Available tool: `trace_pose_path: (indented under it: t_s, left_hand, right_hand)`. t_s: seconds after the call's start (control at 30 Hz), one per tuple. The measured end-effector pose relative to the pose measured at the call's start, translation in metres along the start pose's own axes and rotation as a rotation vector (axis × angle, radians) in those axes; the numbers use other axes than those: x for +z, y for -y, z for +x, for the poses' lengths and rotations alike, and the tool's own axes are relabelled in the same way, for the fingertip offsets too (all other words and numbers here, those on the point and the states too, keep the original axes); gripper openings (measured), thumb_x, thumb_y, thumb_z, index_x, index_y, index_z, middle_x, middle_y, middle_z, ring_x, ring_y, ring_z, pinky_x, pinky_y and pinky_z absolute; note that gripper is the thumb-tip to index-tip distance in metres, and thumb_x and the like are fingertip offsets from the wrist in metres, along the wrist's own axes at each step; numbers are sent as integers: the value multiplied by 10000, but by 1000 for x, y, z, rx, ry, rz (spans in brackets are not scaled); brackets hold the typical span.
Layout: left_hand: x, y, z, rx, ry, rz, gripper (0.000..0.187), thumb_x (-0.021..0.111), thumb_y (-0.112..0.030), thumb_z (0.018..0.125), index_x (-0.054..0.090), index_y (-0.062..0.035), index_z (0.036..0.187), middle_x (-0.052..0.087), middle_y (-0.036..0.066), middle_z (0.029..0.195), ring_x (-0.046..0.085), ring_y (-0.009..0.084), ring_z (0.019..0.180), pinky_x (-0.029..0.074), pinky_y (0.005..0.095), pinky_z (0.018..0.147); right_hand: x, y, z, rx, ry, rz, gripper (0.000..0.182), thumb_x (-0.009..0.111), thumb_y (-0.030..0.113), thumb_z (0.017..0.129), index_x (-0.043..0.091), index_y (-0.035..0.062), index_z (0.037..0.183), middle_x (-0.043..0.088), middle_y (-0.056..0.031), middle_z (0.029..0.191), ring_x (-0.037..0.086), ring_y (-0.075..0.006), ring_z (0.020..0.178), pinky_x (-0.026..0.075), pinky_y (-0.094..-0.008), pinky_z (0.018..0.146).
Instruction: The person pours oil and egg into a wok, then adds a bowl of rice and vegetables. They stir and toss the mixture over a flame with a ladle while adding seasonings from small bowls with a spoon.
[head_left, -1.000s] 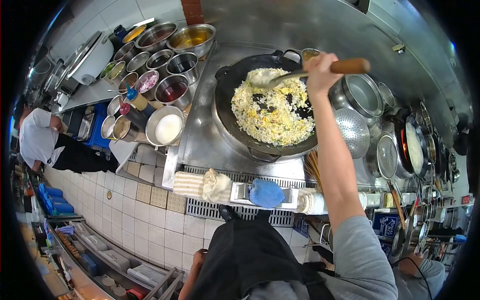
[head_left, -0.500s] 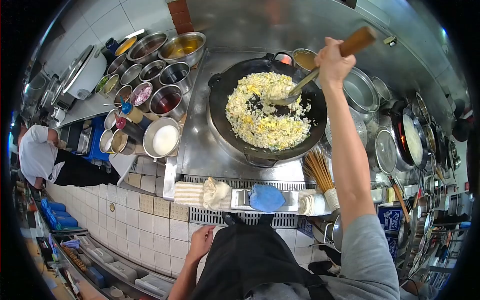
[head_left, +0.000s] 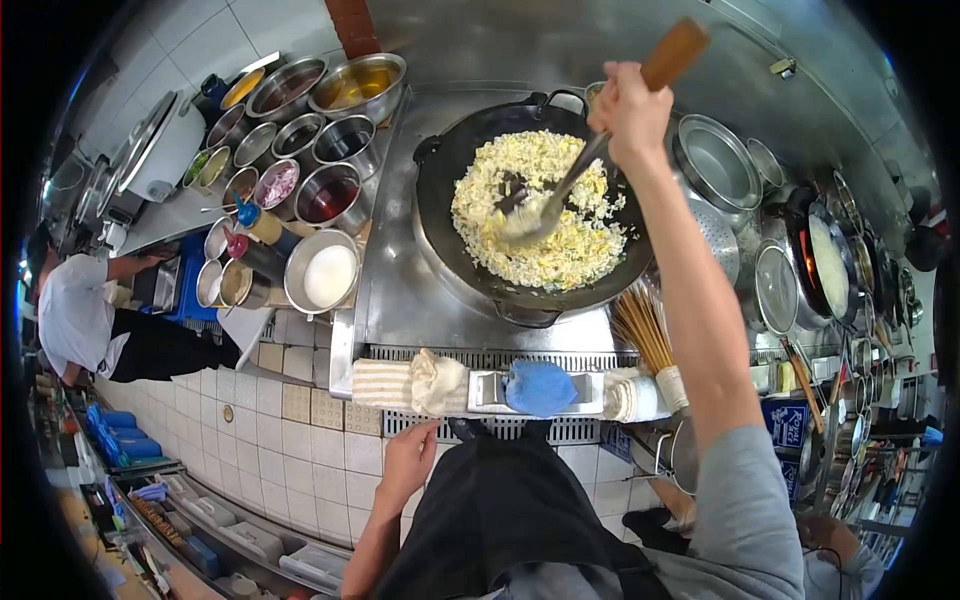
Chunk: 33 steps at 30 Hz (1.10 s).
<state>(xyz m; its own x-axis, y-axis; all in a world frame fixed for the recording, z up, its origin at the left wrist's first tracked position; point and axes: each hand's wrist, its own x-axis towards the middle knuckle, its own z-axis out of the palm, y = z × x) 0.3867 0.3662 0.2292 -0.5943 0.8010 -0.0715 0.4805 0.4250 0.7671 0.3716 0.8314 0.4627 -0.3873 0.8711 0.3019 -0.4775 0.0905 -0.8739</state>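
My right hand is closed round the wooden handle of a metal ladle, raised over the far right of the wok. The ladle's bowl, slightly blurred, dips into fried rice with egg near the wok's middle. The black wok sits on the steel stove, with rice spread in a ring around a dark bare patch. Down beside my apron hangs my left hand, holding nothing, its fingers loosely apart. It is nearest to the striped towel on the stove's front ledge.
Bowls of sauces and ingredients, including a white-filled bowl, crowd the left counter. A bamboo brush, a blue cloth and a striped towel line the front. Strainers and pans stand right. Another person works at far left.
My right hand has moved left and slightly away from me, drawing the ladle's bowl left and toward me through the rice. My left hand has risen slightly.
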Motion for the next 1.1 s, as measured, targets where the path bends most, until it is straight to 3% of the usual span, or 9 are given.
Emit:
trace_pose_path:
  t_s: [0.13,0.17,0.3,0.47,0.53,0.73,0.87,1.03,1.1]
  left_hand:
    - [-6,-5,-5,-41,11,14,187,580,9,854,664,9,1022,675,197,909,666,325,811,526,356,706]
    - [-8,-6,-6,-46,13,16,187,580,9,854,664,9,1022,675,197,909,666,325,811,526,356,706]
    - [-13,-18,5,50,8,6,191,593,6,838,657,5,1019,665,189,904,657,340,819,522,375,713]
    - [-7,-55,52,201,-43,-131,214,624,0,814,647,-6,1027,631,165,1048,637,334,913,519,374,777]
    - [5,-74,84,375,-55,-86,253,633,-11,813,641,-15,1065,602,161,1146,595,330,1035,481,390,875]
    - [41,-116,166,613,-37,137,307,631,-161,840,631,-35,1120,585,164,1184,530,342,1140,385,438,1018]
    - [52,-123,193,557,132,54,188,638,-191,831,665,-7,856,657,158,851,603,335,873,434,425,865]
    - [39,-153,151,615,-91,74,342,691,-235,793,521,-34,574,542,159,576,544,374,569,412,471,531]
    - [6,-176,107,700,-169,140,381,713,-224,761,457,-86,516,475,98,486,487,287,426,368,417,429]
  right_hand:
    - [7,34,-37,-75,36,53,316,492,126,887,372,76,599,306,-2,477,262,-107,373,244,-311,392]
    - [-1,29,-46,-113,244,183,255,550,105,860,469,40,628,362,6,482,333,-88,377,278,-288,375]
    - [-5,43,-41,54,321,-71,321,578,109,855,406,95,584,333,30,466,294,-86,359,240,-268,376]
    - [-29,60,-58,-42,212,-113,326,591,100,865,414,121,593,347,48,464,317,-58,366,247,-238,371]
    - [-35,9,-54,-209,-108,-54,327,577,47,868,405,116,598,395,39,485,359,-66,382,274,-237,376]
    - [-32,29,-46,-176,-46,97,346,587,87,889,395,98,602,358,16,477,345,-97,373,268,-279,374]
    - [-50,26,-73,-151,-157,54,368,589,108,888,368,110,594,353,21,476,334,-102,350,277,-283,355]
    - [-99,35,-54,58,-396,201,295,577,183,870,357,123,682,278,21,470,292,-121,356,290,-330,376]
    - [-124,61,-40,159,-382,145,300,582,196,874,360,126,685,235,38,482,249,-112,368,264,-318,388]
